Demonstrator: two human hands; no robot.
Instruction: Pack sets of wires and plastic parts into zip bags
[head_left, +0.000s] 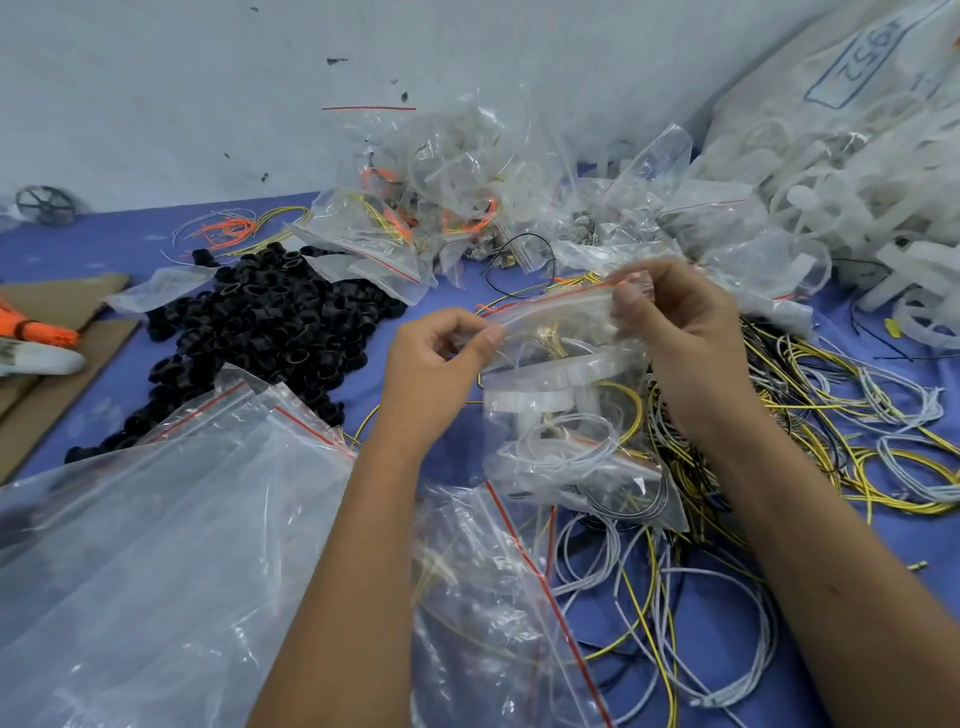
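Observation:
A clear zip bag (566, 332) with a red seal line hangs in the air at the centre of the head view. Inside it I see a white plastic wheel-like part (540, 387), white wire coils and yellow wire. My left hand (431, 364) pinches the bag's top edge at its left end. At the right end of the same seal my right hand (675, 322) pinches it between thumb and fingers. Loose yellow, white and black wires (810, 415) lie tangled under and to the right of the bag.
Empty zip bags (182, 519) lie stacked at front left. A heap of black plastic rings (270, 322) covers the left middle. Filled bags (441, 208) pile up at the back, white plastic parts (857, 208) at back right, cardboard (47, 364) at far left.

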